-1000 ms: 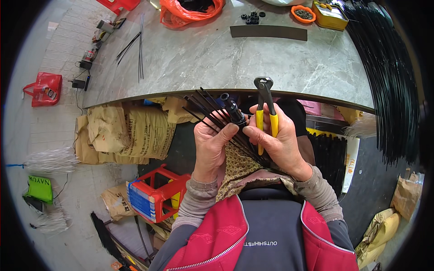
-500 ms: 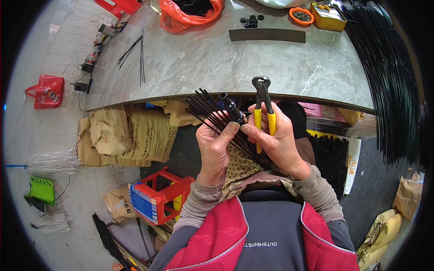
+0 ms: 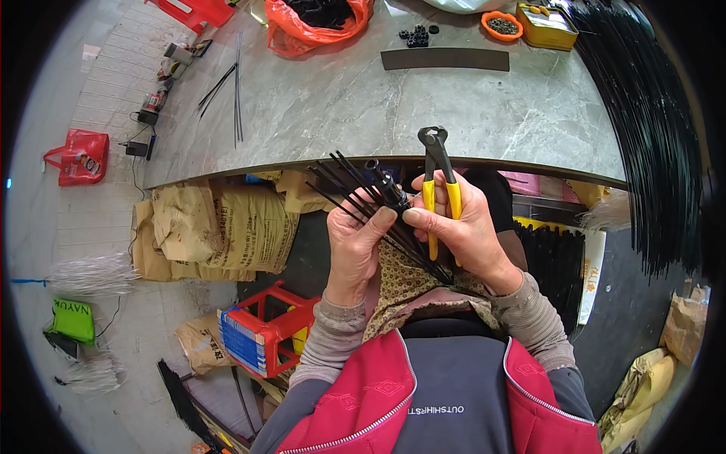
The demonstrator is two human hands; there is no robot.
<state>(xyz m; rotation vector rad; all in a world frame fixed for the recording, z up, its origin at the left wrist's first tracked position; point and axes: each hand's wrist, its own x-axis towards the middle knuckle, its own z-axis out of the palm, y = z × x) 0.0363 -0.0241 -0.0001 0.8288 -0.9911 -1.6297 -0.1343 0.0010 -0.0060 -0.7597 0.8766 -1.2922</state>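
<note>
My left hand (image 3: 354, 246) is closed around a bundle of thin black rods (image 3: 333, 180) that fan out past its fingers. A black cylindrical fitting (image 3: 387, 186) stands between my two hands, its lower part by both thumbs. In my right hand (image 3: 463, 225) is a pair of end-cutting pincers (image 3: 435, 163) with yellow grips, held upright with the jaws pointing away from me. The right thumb and fingertips also pinch at the fitting's side, near a thin wire-like strand. The lower rod ends run down over my patterned apron (image 3: 393, 281).
A grey marble-look table (image 3: 318, 113) lies ahead, with a flat dark strip (image 3: 446, 60), an orange bowl (image 3: 502, 28), a yellow tin (image 3: 546, 29) and a red bag (image 3: 321, 38). Long black rods (image 3: 650, 151) hang over its right side. A red stool (image 3: 266, 333) and paper sacks (image 3: 249, 231) are left.
The pincers have shifted slightly left in my right hand. The fitting tilts a little differently, and the rods have moved slightly. Both hands keep their hold.
</note>
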